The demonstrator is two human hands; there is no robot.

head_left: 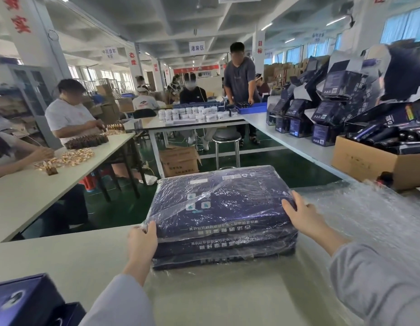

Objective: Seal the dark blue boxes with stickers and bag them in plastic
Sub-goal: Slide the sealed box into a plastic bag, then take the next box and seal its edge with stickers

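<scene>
A stack of dark blue boxes (218, 208), three flat ones lying one on another, sits on the pale tabletop (63, 262) straight ahead, its far end reaching the tabletop's far edge. A clear plastic bag (227, 184) is pulled wrinkled over the whole stack, and small white stickers (191, 196) show through it on the top face. The left hand (142, 241) grips the near left corner of the stack, its fingers curled over the plastic there. The right hand (303, 214) lies against the right edge of the top box, thumb on the top face and fingers nearly straight along the edge, pressing rather than clasping. Loose clear plastic sheets (369, 220) lie spread on the tabletop just right of the stack. Another dark blue box (23, 300) lies at the near left corner, and a brown cardboard carton (369, 165) stands further off to the right.
</scene>
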